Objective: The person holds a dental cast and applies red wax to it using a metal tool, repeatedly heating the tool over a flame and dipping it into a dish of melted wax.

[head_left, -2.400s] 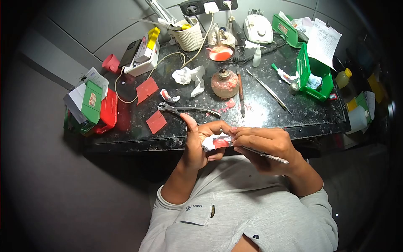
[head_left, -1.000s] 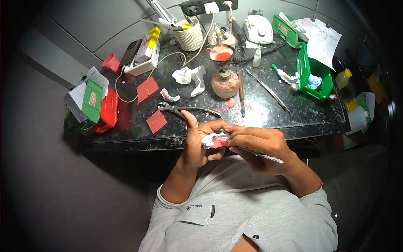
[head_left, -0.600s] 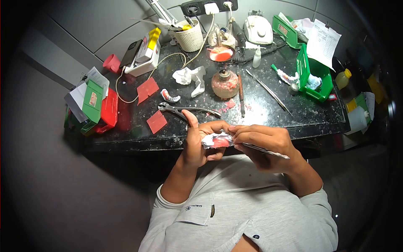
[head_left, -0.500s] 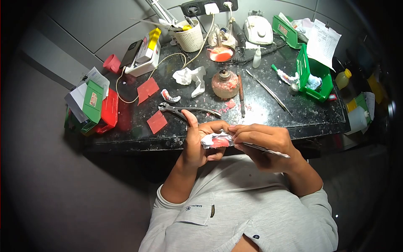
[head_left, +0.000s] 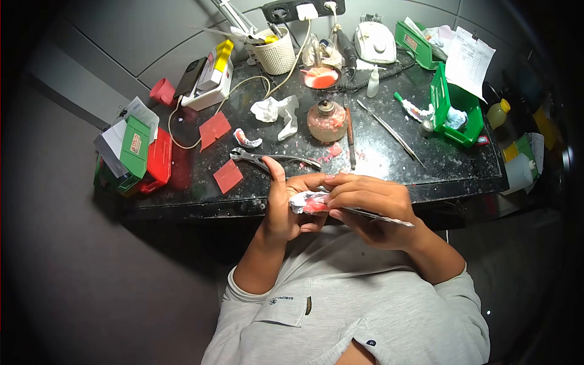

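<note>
In front of my chest, my left hand (head_left: 279,204) holds a small white dental cast (head_left: 298,202) with pink wax (head_left: 316,206) on it. The thumb points up, while the fingers curl behind and under the cast. My right hand (head_left: 377,207) is closed around a thin metal instrument (head_left: 389,220), whose flat end sticks out to the right. Its other end is hidden by my fingers at the wax. The right fingertips meet the cast and the left forefinger. Just beyond my left thumb lie metal pliers (head_left: 267,159) and a square red wax sheet (head_left: 227,176).
A glass spirit burner (head_left: 326,123) stands mid-bench, beside a brown-handled tool (head_left: 349,137) and a long metal instrument (head_left: 392,132). Another waxed piece (head_left: 246,139) and crumpled white paper (head_left: 277,112) lie left. Green box (head_left: 459,129) is right; red box (head_left: 159,161) left.
My right hand has shifted slightly left, bringing the instrument further over the cast, so less of the wax shows. My left hand has hardly moved.
</note>
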Motion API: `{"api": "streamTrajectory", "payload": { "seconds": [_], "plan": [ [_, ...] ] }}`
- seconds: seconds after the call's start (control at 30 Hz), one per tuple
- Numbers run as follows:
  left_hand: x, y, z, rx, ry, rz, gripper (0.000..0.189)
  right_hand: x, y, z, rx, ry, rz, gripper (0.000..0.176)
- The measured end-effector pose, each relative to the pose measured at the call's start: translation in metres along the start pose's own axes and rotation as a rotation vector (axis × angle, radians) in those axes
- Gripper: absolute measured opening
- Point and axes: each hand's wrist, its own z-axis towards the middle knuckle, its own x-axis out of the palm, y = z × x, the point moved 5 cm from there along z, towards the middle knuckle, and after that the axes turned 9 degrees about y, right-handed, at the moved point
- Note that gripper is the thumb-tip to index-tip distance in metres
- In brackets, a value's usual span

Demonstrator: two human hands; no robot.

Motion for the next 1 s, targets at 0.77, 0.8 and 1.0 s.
{"api": "streamTrajectory", "payload": {
  "seconds": [0.77, 0.8, 1.0],
  "plan": [
    [-0.0014, 0.0007, 0.0008, 0.03, 0.082, -0.015, 0.125, 0.002, 0.0019, -0.004, 0.053, 0.037, -0.001, 0.028],
    [-0.0004, -0.0003, 0.0005, 0.023, 0.064, 0.001, 0.125, 0.0015, 0.0011, -0.0043, 0.053, 0.038, -0.002, 0.028],
    [-0.0041, 0.0016, 0.0009, 0.015, 0.049, -0.081, 0.128, -0.0019, -0.0023, -0.006, 0.045, 0.013, -0.023, 0.027]
  ]
}}
